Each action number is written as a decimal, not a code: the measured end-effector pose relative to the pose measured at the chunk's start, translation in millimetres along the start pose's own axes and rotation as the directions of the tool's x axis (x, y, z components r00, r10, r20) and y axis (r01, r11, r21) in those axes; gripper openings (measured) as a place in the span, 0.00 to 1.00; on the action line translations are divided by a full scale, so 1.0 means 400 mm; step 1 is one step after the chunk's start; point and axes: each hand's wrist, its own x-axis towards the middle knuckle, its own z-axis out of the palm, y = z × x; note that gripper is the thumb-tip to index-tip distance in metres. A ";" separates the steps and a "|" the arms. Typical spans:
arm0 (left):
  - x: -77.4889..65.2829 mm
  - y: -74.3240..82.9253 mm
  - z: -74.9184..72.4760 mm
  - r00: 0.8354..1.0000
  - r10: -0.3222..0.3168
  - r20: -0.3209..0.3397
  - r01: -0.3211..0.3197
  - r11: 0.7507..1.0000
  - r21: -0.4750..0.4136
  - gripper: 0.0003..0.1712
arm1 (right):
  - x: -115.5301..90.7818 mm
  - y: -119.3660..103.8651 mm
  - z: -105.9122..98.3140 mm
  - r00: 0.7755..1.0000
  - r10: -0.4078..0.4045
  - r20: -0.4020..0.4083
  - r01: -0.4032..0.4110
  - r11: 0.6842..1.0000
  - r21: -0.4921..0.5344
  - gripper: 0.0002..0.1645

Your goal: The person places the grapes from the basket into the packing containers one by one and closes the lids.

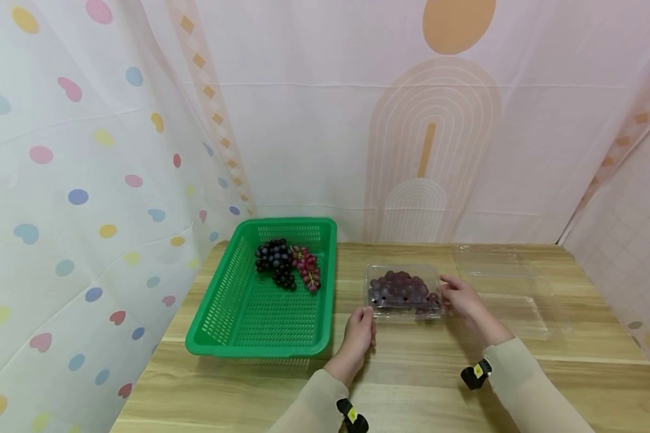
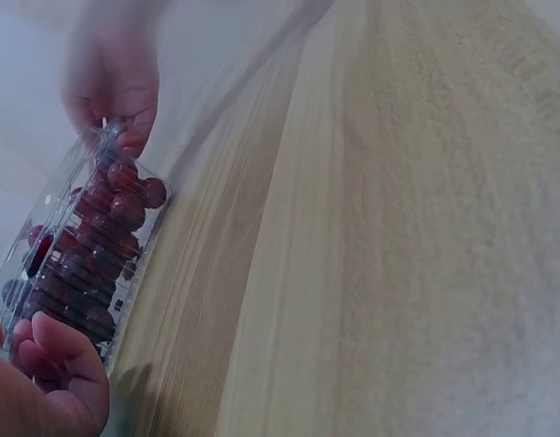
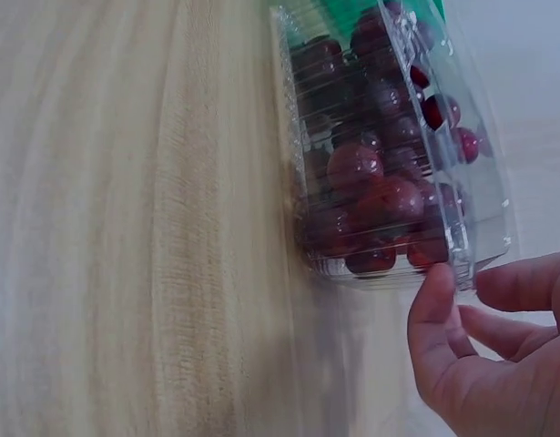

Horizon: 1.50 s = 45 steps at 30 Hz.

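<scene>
A clear plastic clamshell box (image 1: 404, 310) of dark red grapes (image 1: 399, 287) sits on the table with its lid down. At its right end, my right hand (image 1: 460, 296) pinches the rim between thumb and fingers, plain in the right wrist view, where the grapes (image 3: 389, 200) show through the wall. My left hand (image 1: 359, 331) is at the near left corner, its fingers curled at the box edge. In the left wrist view the left hand (image 2: 56, 382) partly covers that corner, and the right hand (image 2: 116, 86) is at the far end.
Left of the box stands a green plastic basket (image 1: 330, 288). A black grape bunch (image 1: 274, 257) and a smaller red bunch (image 1: 306, 267) lie inside it. Empty clear plastic containers (image 1: 498, 300) lie at the right. A patterned curtain (image 1: 303, 120) hangs behind the wooden table (image 1: 422, 385).
</scene>
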 end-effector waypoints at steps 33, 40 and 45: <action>0.056 0.021 0.028 0.995 -0.008 -0.097 0.010 1.000 0.023 0.17 | 0.045 -0.010 0.010 0.998 0.032 -0.050 -0.034 0.999 -0.027 0.30; 0.039 0.020 0.023 0.996 -0.076 -0.045 0.075 0.996 -0.041 0.22 | 0.043 -0.009 0.012 0.998 0.029 -0.048 -0.028 0.999 0.020 0.30; 0.012 0.028 0.029 0.987 -0.163 -0.001 0.162 0.982 -0.097 0.25 | 0.038 -0.010 0.010 0.999 0.030 -0.044 -0.030 1.000 -0.009 0.30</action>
